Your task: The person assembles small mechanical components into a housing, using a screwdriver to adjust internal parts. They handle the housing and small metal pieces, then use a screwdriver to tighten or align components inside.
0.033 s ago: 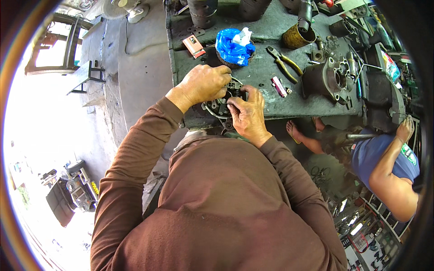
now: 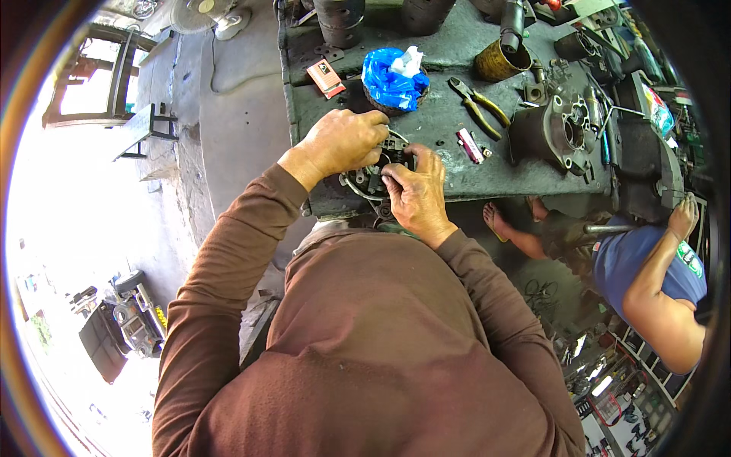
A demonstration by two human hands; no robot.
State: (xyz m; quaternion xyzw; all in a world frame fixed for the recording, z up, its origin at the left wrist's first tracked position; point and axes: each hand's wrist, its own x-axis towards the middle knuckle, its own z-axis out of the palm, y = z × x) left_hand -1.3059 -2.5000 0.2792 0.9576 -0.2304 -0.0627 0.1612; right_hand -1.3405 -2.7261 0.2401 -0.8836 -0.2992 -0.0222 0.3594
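Observation:
A round metal machine part (image 2: 371,181) with a pale rim and small dark fittings inside lies at the workbench's near edge. My left hand (image 2: 344,143) reaches over its upper left side, fingers curled and pressed together; whatever they pinch is hidden beneath them. On the other side my right hand (image 2: 417,189) holds the part, its thumb over the inner fittings and its fingers bent at the right rim. Just beyond the hands stands a small round container (image 2: 390,109) with a crumpled blue plastic bag (image 2: 392,82) and white tissue (image 2: 409,62) in it.
On the dark workbench (image 2: 449,129) lie a red-and-white small box (image 2: 326,78), pliers (image 2: 481,108) and a pink lighter (image 2: 470,145). A rusty can (image 2: 502,61) and a cylindrical metal housing (image 2: 552,135) stand to the right. Another person (image 2: 647,263) is at the far right.

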